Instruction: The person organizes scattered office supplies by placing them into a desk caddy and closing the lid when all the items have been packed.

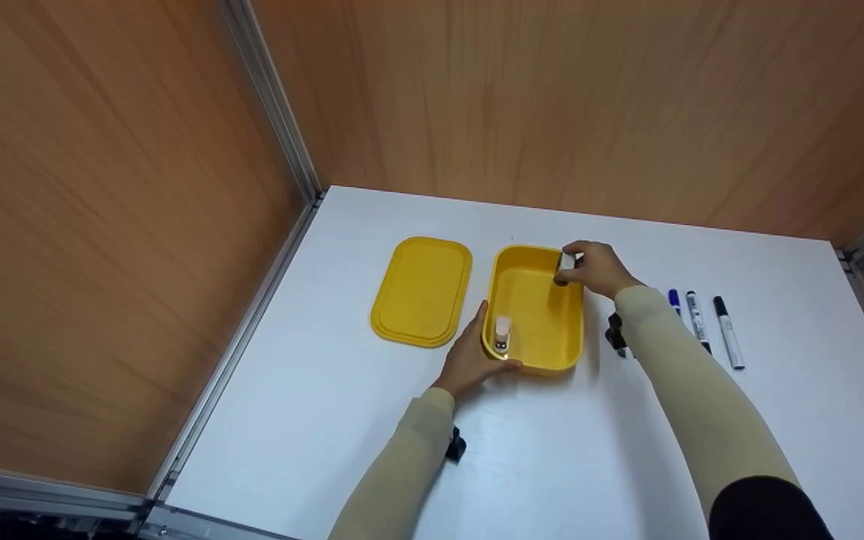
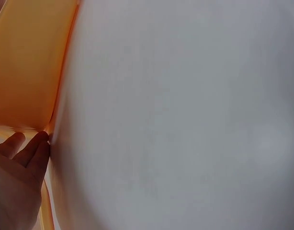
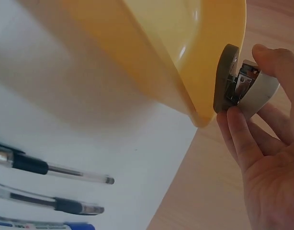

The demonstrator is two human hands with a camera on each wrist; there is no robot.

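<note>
While the left hand point(image 1: 473, 360) steadies the box point(image 1: 544, 352), the stapler point(image 1: 566, 268) stands upright.

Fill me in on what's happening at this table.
A person is working at a white table with a yellow box whose lid lies flat beside it. The right hand pinches a small stapler at the box's far rim. The left hand steadies the box's near corner. Another small stapler already lies inside the box. Several pens and markers lie on the table to the right of the box.
</note>
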